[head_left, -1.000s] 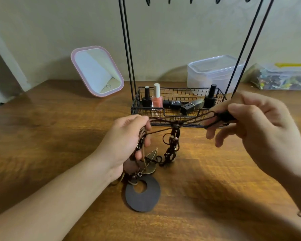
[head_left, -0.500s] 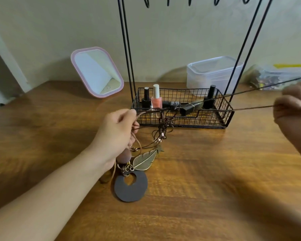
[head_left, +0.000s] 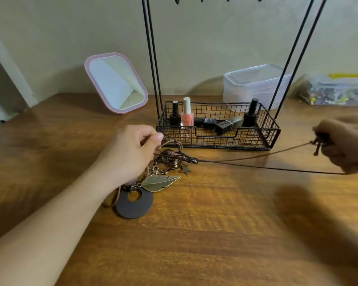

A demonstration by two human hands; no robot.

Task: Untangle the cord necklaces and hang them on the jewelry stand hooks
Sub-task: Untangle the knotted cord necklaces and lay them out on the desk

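Cord necklaces (head_left: pixel 170 159) lie tangled on the wooden surface (head_left: pixel 215 223), just in front of the jewelry stand (head_left: pixel 217 129) basket. Left hand (head_left: pixel 128 153) pinches cords at the knot, fingers curled. Right hand (head_left: pixel 345 141), blurred, grips a dark cord end; two strands (head_left: pixel 256 162) run taut from the knot to it. Leaf pendant (head_left: pixel 159 182) and dark disc pendant (head_left: pixel 134 203) rest on the surface by the left wrist. Pink mirror (head_left: pixel 116 83) stands behind.
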